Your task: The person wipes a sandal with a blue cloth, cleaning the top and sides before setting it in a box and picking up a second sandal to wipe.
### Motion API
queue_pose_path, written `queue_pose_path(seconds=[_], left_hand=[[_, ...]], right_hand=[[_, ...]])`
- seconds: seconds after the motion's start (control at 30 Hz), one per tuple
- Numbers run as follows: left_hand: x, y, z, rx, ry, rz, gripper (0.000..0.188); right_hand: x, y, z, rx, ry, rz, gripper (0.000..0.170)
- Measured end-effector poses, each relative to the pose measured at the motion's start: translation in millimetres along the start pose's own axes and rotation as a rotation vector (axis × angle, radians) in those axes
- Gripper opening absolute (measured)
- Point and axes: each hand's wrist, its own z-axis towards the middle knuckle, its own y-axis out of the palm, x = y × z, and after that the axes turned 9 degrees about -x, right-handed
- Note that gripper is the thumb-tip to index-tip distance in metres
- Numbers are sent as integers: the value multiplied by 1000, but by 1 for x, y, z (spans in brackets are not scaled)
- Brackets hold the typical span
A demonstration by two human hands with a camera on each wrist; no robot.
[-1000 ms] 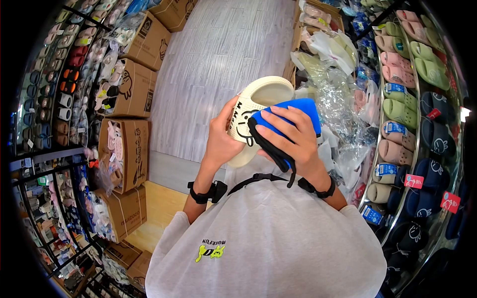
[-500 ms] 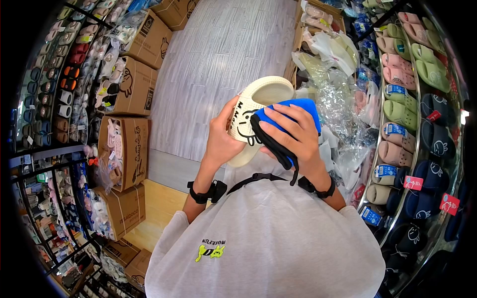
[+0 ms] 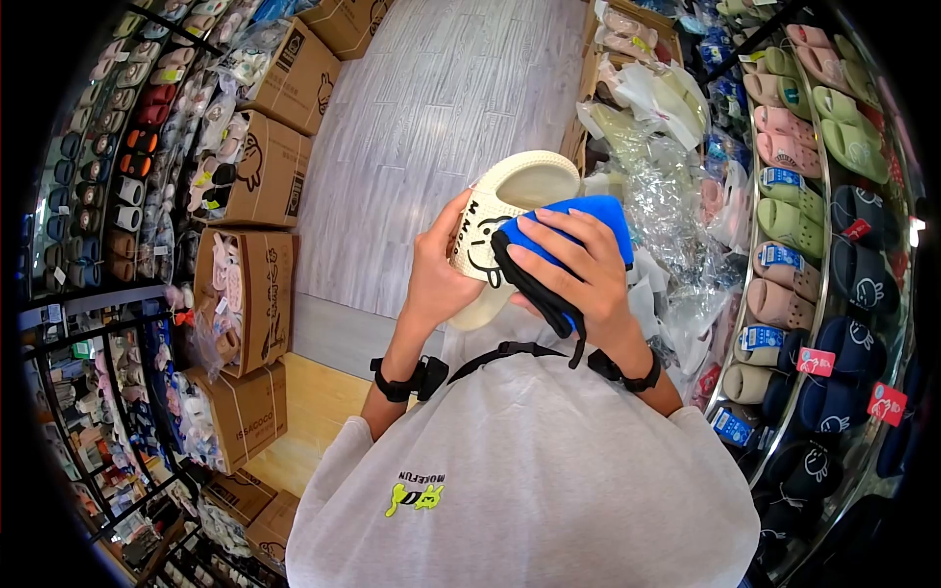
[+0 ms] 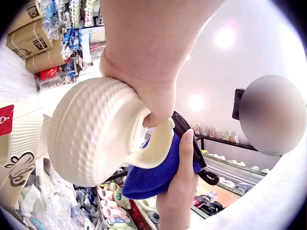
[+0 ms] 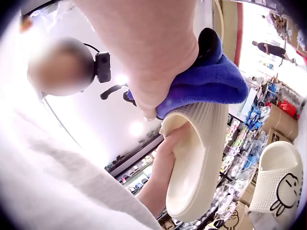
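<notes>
My left hand (image 3: pixel 438 257) grips a cream slipper (image 3: pixel 470 230) by its side; the slipper has black lettering and a black cartoon drawing on its upper. In the left wrist view the thumb reaches into the opening of the slipper (image 4: pixel 81 134). My right hand (image 3: pixel 580 269) holds a folded blue plush cloth (image 3: pixel 610 221) with black edging and a black cord, its fingers spread over the top. The cloth lies against the slipper's upper and hides part of the drawing. In the right wrist view, the cloth (image 5: pixel 206 86) bunches under the right hand.
A second cream slipper (image 5: pixel 280 184) with a drawing shows in the right wrist view. Cardboard boxes (image 3: pixel 255 171) of slippers line the left side of the grey floor (image 3: pixel 431 88). On the right are plastic-wrapped goods (image 3: pixel 652 167) and a rack with slippers (image 3: pixel 784 216).
My right hand and the cloth have shifted slightly right over the slipper's upper, then back left. The left hand and slipper stay in place.
</notes>
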Motion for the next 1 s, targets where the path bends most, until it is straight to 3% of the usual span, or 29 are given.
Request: queue_pose_path(seconds=[0.73, 1.0], left_hand=[[-6, -1, 2, 0, 1, -52, 70], [2, 1, 5, -9, -8, 15, 70]], right_hand=[[-7, 4, 0, -28, -65, -11, 44], [-4, 1, 0, 23, 2, -23, 44]])
